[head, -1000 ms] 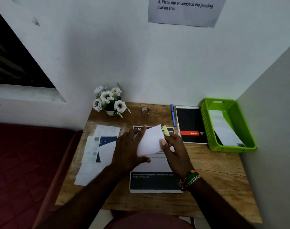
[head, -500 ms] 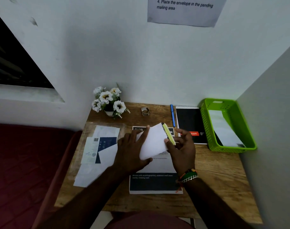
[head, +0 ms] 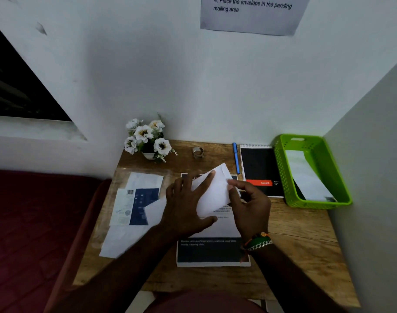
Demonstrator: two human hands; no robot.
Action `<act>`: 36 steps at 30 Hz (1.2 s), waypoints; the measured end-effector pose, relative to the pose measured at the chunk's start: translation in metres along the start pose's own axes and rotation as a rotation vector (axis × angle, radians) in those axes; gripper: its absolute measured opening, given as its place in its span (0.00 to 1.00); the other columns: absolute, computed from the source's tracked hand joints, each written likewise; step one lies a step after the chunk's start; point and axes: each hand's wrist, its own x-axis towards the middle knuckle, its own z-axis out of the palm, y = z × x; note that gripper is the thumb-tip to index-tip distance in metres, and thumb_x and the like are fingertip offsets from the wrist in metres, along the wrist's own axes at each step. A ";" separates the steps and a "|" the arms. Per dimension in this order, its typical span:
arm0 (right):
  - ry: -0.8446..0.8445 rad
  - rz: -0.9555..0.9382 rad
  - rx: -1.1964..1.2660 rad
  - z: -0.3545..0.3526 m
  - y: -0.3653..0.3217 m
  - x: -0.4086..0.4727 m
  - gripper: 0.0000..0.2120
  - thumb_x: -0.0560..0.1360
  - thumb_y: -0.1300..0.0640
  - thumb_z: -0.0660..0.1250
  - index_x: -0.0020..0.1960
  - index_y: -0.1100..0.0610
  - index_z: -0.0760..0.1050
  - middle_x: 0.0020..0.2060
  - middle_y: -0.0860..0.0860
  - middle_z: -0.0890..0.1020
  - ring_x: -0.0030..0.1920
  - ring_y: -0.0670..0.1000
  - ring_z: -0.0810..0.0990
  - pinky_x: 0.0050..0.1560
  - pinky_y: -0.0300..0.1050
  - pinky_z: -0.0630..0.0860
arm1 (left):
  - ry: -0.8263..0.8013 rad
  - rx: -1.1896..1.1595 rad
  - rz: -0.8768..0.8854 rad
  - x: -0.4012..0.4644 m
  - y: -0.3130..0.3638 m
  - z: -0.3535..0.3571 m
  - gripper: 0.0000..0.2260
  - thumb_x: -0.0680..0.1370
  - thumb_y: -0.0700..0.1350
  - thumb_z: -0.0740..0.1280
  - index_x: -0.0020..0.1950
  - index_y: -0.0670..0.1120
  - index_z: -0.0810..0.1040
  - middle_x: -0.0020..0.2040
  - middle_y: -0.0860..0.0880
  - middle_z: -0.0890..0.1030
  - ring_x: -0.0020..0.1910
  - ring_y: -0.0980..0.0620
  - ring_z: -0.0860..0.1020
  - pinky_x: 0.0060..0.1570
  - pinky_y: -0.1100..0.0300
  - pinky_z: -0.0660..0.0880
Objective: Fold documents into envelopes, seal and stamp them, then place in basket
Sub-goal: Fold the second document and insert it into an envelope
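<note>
Right now both hands on one white envelope (head: 215, 190) raised over printed sheet (head: 212, 242) mid-desk: left hand (head: 188, 206) grips near edge, right hand (head: 249, 206) pinches far side. Risk: flap creasing crooked if pinch slips. Count: one green basket (head: 281, 168), one envelope inside it (head: 306, 175), one pen (head: 236, 158), one notebook (head: 259, 163)

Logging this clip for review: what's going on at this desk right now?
A person holds a white envelope above the desk with both hands: the left hand grips its left side, the right hand pinches its right edge. The green basket at the right already holds a white envelope.
</note>
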 end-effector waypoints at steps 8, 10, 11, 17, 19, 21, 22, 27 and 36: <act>0.115 -0.199 0.184 -0.003 -0.048 -0.001 0.06 0.71 0.64 0.76 0.46 0.58 0.82 0.40 0.49 0.85 0.42 0.46 0.85 0.42 0.40 0.81 | 0.428 -0.973 -0.313 -0.010 0.072 -0.064 0.12 0.76 0.46 0.73 0.60 0.52 0.82 0.55 0.61 0.81 0.56 0.65 0.79 0.50 0.66 0.77; 0.078 -0.254 0.206 0.002 -0.058 -0.008 0.06 0.71 0.64 0.76 0.47 0.59 0.82 0.42 0.49 0.85 0.43 0.46 0.85 0.45 0.44 0.82 | 0.400 -1.192 -0.370 -0.013 0.088 -0.075 0.10 0.77 0.43 0.72 0.58 0.48 0.83 0.46 0.59 0.85 0.48 0.62 0.83 0.43 0.68 0.78; 0.047 -0.255 0.227 0.005 -0.063 -0.011 0.09 0.70 0.65 0.76 0.49 0.59 0.82 0.44 0.49 0.85 0.46 0.47 0.85 0.47 0.45 0.82 | 0.405 -1.262 -0.400 -0.015 0.091 -0.079 0.10 0.77 0.44 0.72 0.57 0.47 0.84 0.44 0.57 0.86 0.47 0.59 0.84 0.42 0.66 0.79; -0.238 -0.242 0.160 0.005 -0.056 -0.011 0.16 0.73 0.56 0.75 0.60 0.55 0.80 0.62 0.46 0.81 0.70 0.47 0.73 0.68 0.48 0.71 | 0.464 -1.361 -0.671 -0.007 0.068 -0.083 0.04 0.79 0.45 0.70 0.50 0.52 0.83 0.45 0.54 0.86 0.43 0.57 0.84 0.39 0.56 0.82; -0.110 -0.239 0.040 0.002 -0.036 -0.006 0.12 0.75 0.50 0.72 0.57 0.53 0.80 0.62 0.45 0.81 0.70 0.46 0.71 0.69 0.43 0.67 | 0.410 -1.527 -0.797 0.000 0.050 -0.078 0.05 0.80 0.44 0.69 0.53 0.50 0.82 0.45 0.51 0.86 0.42 0.52 0.85 0.34 0.56 0.81; 0.090 -0.118 -0.088 0.000 0.000 0.004 0.11 0.74 0.50 0.71 0.56 0.49 0.79 0.61 0.46 0.80 0.66 0.48 0.73 0.66 0.40 0.67 | 0.311 -1.636 -0.913 0.006 0.025 -0.067 0.10 0.79 0.44 0.69 0.60 0.46 0.80 0.53 0.45 0.85 0.52 0.45 0.83 0.36 0.53 0.82; 0.158 0.039 -0.111 -0.001 0.021 0.010 0.10 0.74 0.51 0.72 0.55 0.47 0.78 0.60 0.47 0.80 0.64 0.50 0.75 0.63 0.42 0.69 | 0.258 -1.692 -0.941 0.008 0.012 -0.060 0.14 0.78 0.44 0.70 0.62 0.44 0.79 0.57 0.43 0.83 0.56 0.42 0.81 0.37 0.52 0.82; -0.095 1.046 0.449 -0.009 0.088 0.021 0.13 0.78 0.57 0.69 0.62 0.57 0.77 0.51 0.56 0.82 0.47 0.55 0.80 0.40 0.47 0.78 | 0.116 -1.956 -0.990 0.008 -0.032 -0.027 0.21 0.75 0.42 0.70 0.68 0.42 0.75 0.61 0.39 0.82 0.58 0.41 0.81 0.37 0.52 0.83; 0.006 0.898 0.357 0.004 0.110 0.022 0.10 0.72 0.67 0.74 0.52 0.59 0.80 0.51 0.57 0.85 0.47 0.56 0.83 0.38 0.47 0.80 | 0.214 -1.368 -1.011 0.008 -0.068 0.011 0.06 0.81 0.45 0.67 0.56 0.47 0.78 0.59 0.42 0.80 0.56 0.43 0.79 0.54 0.46 0.79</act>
